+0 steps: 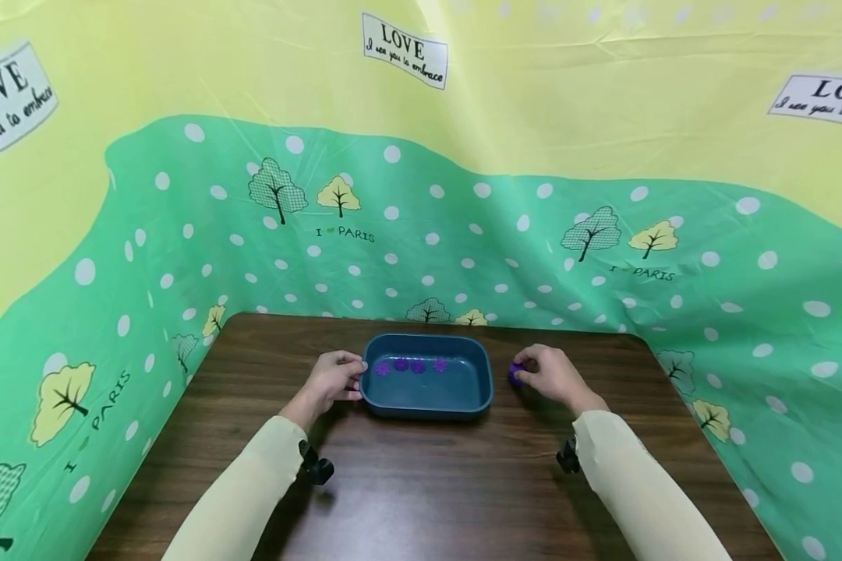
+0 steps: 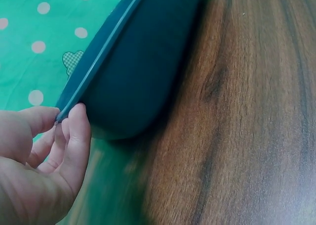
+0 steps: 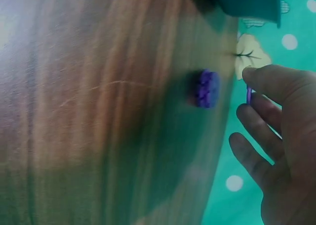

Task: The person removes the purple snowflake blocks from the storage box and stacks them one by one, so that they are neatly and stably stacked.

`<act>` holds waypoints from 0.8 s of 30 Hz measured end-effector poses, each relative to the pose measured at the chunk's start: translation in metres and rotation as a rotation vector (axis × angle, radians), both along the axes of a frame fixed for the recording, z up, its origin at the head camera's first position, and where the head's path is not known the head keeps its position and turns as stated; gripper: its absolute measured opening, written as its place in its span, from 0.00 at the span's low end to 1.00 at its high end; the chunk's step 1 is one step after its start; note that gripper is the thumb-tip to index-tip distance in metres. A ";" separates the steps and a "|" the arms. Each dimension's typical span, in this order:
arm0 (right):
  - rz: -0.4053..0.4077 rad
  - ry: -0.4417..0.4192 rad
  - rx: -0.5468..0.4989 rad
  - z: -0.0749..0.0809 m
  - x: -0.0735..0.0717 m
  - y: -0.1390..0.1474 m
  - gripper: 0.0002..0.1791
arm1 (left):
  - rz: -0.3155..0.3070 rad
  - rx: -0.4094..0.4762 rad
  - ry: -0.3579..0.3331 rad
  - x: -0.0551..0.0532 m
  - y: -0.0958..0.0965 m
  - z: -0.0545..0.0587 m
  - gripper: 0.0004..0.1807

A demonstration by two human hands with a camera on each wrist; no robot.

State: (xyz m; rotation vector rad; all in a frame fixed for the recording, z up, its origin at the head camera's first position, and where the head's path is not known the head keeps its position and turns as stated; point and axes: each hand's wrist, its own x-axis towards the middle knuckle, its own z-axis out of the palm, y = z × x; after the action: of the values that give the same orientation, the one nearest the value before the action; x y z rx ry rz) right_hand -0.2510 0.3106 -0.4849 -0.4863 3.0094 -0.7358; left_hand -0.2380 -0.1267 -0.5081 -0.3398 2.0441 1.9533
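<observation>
A dark blue rectangular basin (image 1: 428, 411) sits on the table with several flat purple flower-shaped pieces (image 1: 417, 366) inside, toward its far left. My left hand (image 1: 332, 379) pinches the rim at its left end; in the left wrist view, thumb and fingers meet over the edge of the basin (image 2: 133, 71). To the right of the basin, my right hand (image 1: 553, 375) holds a thin purple piece (image 3: 249, 95), seen edge-on between thumb and fingertips. Beside these fingers, a short stack of purple flower-shaped pieces (image 3: 207, 89) stands on the table.
The brown wood-grain table (image 1: 449, 483) ends just behind the basin. A green and yellow patterned cloth (image 1: 428, 234) hangs behind the table and along both sides. Small black devices (image 1: 316, 465) are worn at both wrists.
</observation>
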 end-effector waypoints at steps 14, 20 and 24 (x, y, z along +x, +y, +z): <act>-0.056 -0.047 0.065 -0.017 -0.002 0.003 0.10 | 0.001 0.003 0.004 -0.001 0.002 0.002 0.11; -0.037 -0.035 0.085 -0.022 -0.001 0.002 0.10 | 0.002 0.014 -0.003 0.001 0.001 0.002 0.11; -0.036 -0.026 0.084 -0.024 -0.001 0.001 0.09 | 0.003 0.011 0.001 0.002 0.001 0.001 0.11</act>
State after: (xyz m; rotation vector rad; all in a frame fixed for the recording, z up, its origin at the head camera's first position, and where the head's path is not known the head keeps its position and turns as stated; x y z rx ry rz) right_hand -0.2521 0.3119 -0.5086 -0.4169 3.0171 -0.6098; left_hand -0.2364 -0.1257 -0.5073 -0.3396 2.0340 1.9667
